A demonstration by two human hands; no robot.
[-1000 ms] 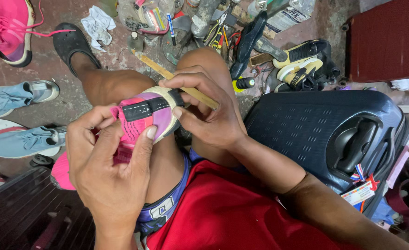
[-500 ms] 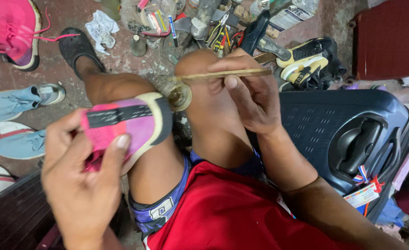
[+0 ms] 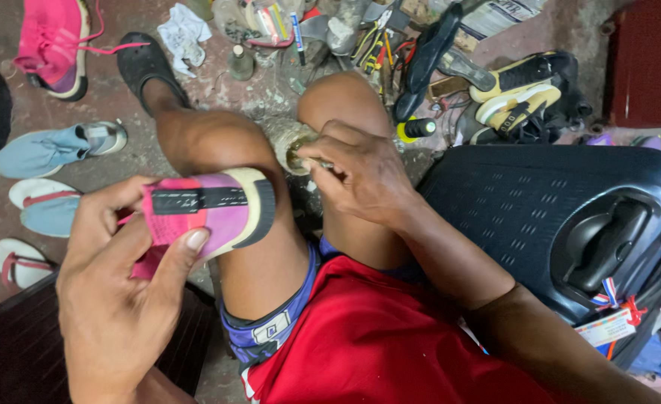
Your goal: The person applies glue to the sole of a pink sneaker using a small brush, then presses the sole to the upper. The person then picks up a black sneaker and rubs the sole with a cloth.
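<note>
My left hand (image 3: 121,292) grips a pink and purple sneaker (image 3: 203,209) with a cream sole and a black strap, held heel-up over my left thigh. My right hand (image 3: 356,176) reaches down between my knees, its fingers pinched on a thin stick that goes into a small round glue pot (image 3: 293,146) on the floor. Most of the stick is hidden by the hand. My bare knees flank the pot, and a red shirt fills the bottom of the view.
A dark hard suitcase (image 3: 562,217) lies at the right. A matching pink sneaker (image 3: 50,45) lies top left, light blue shoes (image 3: 53,150) and a sandal (image 3: 16,262) at left. Tools, a yellow-and-black shoe (image 3: 517,90) and bottles clutter the floor ahead.
My right hand has lowered the stick from level above the knee down into the pot. My left hand has drawn the sneaker leftward, away from the right hand.
</note>
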